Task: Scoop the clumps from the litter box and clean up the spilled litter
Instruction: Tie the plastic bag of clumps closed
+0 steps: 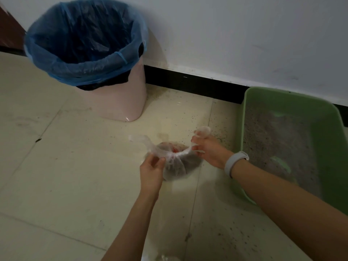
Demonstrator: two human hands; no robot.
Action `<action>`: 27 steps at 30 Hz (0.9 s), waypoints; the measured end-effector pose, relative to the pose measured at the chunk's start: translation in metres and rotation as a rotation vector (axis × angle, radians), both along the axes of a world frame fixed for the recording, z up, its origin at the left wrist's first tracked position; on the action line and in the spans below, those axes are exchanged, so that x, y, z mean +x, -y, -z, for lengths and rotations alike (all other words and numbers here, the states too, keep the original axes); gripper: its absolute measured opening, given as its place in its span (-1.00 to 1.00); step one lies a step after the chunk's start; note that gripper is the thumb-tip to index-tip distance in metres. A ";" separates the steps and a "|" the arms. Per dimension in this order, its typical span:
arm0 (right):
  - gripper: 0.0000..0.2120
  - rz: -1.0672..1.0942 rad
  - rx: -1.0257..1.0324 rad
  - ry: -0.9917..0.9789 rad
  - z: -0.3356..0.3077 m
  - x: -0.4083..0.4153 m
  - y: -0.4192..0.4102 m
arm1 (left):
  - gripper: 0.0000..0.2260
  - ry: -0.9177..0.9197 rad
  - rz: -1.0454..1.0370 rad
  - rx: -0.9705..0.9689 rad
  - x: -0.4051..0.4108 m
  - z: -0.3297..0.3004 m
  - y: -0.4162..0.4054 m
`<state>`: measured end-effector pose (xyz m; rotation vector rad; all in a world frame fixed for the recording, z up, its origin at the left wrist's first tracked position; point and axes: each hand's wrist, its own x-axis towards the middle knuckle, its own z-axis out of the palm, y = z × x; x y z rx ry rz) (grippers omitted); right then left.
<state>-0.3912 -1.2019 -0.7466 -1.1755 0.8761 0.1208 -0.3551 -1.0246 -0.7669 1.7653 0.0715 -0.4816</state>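
A small clear plastic bag (178,166) with dark litter clumps inside hangs just above the tiled floor in the middle of the view. My left hand (151,171) pinches one of its twisted handles at the left of the knot. My right hand (209,149), with a white band on the wrist, grips the other handle and holds it stretched out to the right. The green litter box (250,102) with grey litter stands at the right against the wall. Spilled litter grains (220,136) dot the floor beside it.
A pink waste bin (124,102) lined with a blue bag (90,70) stands open at the back left by the white wall and black skirting. More grains lie on the tiles at the lower right (231,232). A small dark speck (38,140) lies at the left.
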 end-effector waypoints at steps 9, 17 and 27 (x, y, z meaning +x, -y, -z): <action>-0.65 -0.152 -0.331 -0.217 0.005 0.006 -0.014 | -0.72 0.216 0.082 -0.090 0.020 -0.017 0.028; -0.67 -0.016 -0.234 -0.195 -0.008 -0.004 0.001 | -0.78 0.400 0.474 0.494 0.029 -0.006 0.034; -0.86 -0.231 -0.406 0.068 -0.028 -0.009 -0.002 | -0.66 0.631 0.829 0.992 0.011 0.002 0.049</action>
